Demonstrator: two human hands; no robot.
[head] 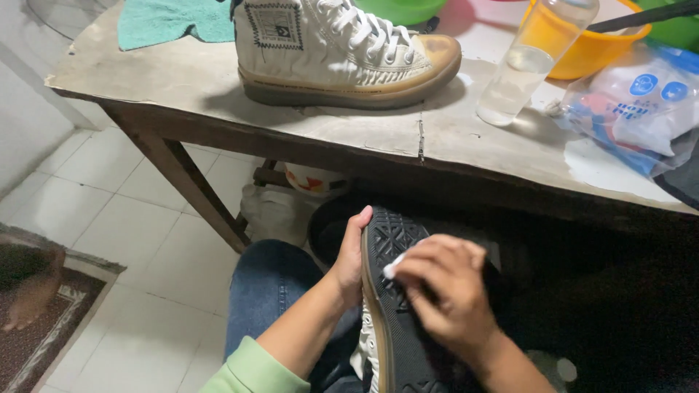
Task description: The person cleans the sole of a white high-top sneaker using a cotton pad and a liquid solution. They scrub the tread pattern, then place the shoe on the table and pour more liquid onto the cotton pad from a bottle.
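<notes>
Sneaker is sitting sole-up on the lap, left hand gripping its edge, right hand pinching a small white wipe, scrubbing the tread; next probably working toward the heel.

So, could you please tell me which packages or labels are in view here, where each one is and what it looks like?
Plastic packet: right end of the table, lying flat; clear and white with blue round marks and some red.
Patch label: on the ankle side of the white high-top shoe on the table; square, pale, with a dark zigzag-stitched border.
No signs or screens.
</notes>
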